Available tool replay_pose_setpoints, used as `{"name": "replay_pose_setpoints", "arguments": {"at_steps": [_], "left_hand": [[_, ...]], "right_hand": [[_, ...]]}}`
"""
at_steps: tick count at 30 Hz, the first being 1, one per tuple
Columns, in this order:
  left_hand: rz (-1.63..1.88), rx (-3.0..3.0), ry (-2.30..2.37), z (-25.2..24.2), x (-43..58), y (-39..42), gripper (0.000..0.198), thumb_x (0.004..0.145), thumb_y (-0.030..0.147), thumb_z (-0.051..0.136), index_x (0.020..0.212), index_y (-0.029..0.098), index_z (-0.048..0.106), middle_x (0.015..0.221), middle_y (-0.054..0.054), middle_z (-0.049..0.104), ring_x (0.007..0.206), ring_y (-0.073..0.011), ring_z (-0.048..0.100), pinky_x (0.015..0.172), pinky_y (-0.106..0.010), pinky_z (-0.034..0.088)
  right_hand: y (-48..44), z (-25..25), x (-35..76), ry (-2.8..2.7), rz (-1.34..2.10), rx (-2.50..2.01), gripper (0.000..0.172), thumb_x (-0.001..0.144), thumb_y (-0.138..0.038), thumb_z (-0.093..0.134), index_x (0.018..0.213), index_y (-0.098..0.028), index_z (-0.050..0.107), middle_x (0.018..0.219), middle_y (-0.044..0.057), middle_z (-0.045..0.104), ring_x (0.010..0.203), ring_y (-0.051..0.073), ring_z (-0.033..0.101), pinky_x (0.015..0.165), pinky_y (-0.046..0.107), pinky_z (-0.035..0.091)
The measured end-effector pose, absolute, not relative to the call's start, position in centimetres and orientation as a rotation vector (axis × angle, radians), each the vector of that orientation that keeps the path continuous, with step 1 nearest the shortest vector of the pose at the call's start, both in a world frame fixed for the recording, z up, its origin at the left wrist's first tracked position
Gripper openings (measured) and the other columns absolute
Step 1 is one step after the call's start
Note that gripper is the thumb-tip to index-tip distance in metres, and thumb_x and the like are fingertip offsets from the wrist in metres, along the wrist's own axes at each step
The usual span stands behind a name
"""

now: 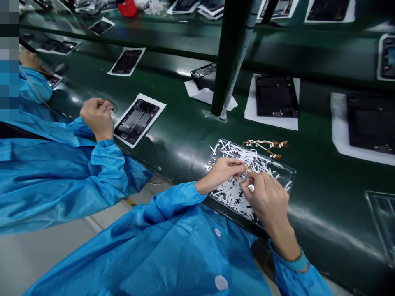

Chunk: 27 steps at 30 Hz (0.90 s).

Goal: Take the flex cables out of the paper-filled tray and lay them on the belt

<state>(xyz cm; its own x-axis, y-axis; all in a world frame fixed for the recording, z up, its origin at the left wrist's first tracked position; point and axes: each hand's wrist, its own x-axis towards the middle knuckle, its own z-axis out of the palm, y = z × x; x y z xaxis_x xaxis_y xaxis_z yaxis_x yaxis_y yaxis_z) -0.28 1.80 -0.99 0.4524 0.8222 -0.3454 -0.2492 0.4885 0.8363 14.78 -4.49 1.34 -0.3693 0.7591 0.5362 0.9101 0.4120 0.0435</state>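
Observation:
My left hand point(224, 172) is pinched over a clear plastic tray point(291, 172) strewn with white paper strips point(230, 197). At its fingertips shows a small gold-coloured end point(249, 168), which looks like part of a flex cable. My right hand point(270, 199) is closed in a pinch close beside it, also above the tray. A small shiny silver bit point(251, 188) shows under the right fingertips; whether they grip it I cannot tell. Just behind the tray, orange flex cables point(265, 144) with white pieces on them lie on the green bench.
Phone-like black housings point(276, 96) lie on white sheets along the green bench point(182, 144). A dark post point(226, 61) rises behind the tray. A co-worker's hand point(98, 117) at left holds a small part near another housing point(138, 119). Another clear tray point(378, 218) is at right.

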Motion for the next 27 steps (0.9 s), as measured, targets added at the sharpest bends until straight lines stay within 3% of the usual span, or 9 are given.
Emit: {"name": "replay_pose_setpoints", "arguments": {"at_steps": [4, 8, 14, 18, 22, 27], "left_hand": [[0.774, 0.886, 0.874, -1.0, -0.8, 1.8, 0.028, 0.078, 0.024, 0.08, 0.101, 0.011, 0.075, 0.089, -0.006, 0.074, 0.074, -0.0103, 0.064, 0.07, -0.024, 0.05], [0.743, 1.048, 0.857, 0.0, -1.6, 1.6, 0.045, 0.078, 0.031, 0.085, 0.118, 0.016, 0.073, 0.088, -0.007, 0.078, 0.084, -0.0158, 0.072, 0.077, -0.027, 0.054], [0.711, 0.994, 0.868, 1.0, -2.0, 1.6, 0.054, 0.079, 0.028, 0.085, 0.128, 0.015, 0.069, 0.094, -0.009, 0.08, 0.094, -0.0203, 0.076, 0.097, -0.036, 0.057], [0.708, 0.964, 0.887, 1.2, -2.2, 1.5, 0.05, 0.081, 0.02, 0.081, 0.13, 0.014, 0.068, 0.096, -0.01, 0.081, 0.095, -0.0201, 0.076, 0.095, -0.034, 0.058], [0.705, 1.028, 0.912, 1.3, -2.3, 1.4, 0.048, 0.084, 0.018, 0.077, 0.13, 0.016, 0.068, 0.099, -0.009, 0.081, 0.095, -0.0189, 0.076, 0.092, -0.032, 0.058], [0.698, 1.238, 0.911, 1.9, -2.9, 1.4, 0.043, 0.086, 0.02, 0.073, 0.13, 0.018, 0.068, 0.097, -0.007, 0.08, 0.094, -0.0174, 0.074, 0.089, -0.03, 0.057]], "right_hand": [[-5.3, 2.4, 15.9, -2.294, -0.268, -1.378, 0.018, 0.097, -0.02, 0.062, 0.079, -0.018, 0.06, 0.068, 0.0, 0.06, 0.06, 0.015, 0.054, 0.061, 0.03, 0.04], [-5.4, 4.1, 16.8, -2.262, -0.092, -1.375, 0.007, 0.097, -0.02, 0.066, 0.102, -0.015, 0.066, 0.091, 0.004, 0.071, 0.073, 0.015, 0.065, 0.066, 0.029, 0.045], [-4.8, 4.6, 16.3, -2.353, -0.401, -1.331, 0.016, 0.094, -0.017, 0.069, 0.108, -0.011, 0.065, 0.099, 0.009, 0.074, 0.083, 0.021, 0.067, 0.077, 0.033, 0.048], [-4.5, 3.9, 15.6, -2.365, -0.612, -1.354, 0.018, 0.092, -0.017, 0.07, 0.108, -0.01, 0.064, 0.094, 0.008, 0.073, 0.076, 0.02, 0.063, 0.071, 0.033, 0.046], [-3.8, 3.4, 14.8, -2.312, -0.704, -1.428, 0.006, 0.092, -0.016, 0.065, 0.097, -0.013, 0.062, 0.082, 0.005, 0.068, 0.069, 0.018, 0.059, 0.066, 0.031, 0.043], [-3.7, 3.7, 15.0, -2.145, -0.458, -1.564, 0.004, 0.093, -0.017, 0.057, 0.09, -0.017, 0.056, 0.08, 0.002, 0.064, 0.061, 0.014, 0.055, 0.057, 0.028, 0.038]]}}
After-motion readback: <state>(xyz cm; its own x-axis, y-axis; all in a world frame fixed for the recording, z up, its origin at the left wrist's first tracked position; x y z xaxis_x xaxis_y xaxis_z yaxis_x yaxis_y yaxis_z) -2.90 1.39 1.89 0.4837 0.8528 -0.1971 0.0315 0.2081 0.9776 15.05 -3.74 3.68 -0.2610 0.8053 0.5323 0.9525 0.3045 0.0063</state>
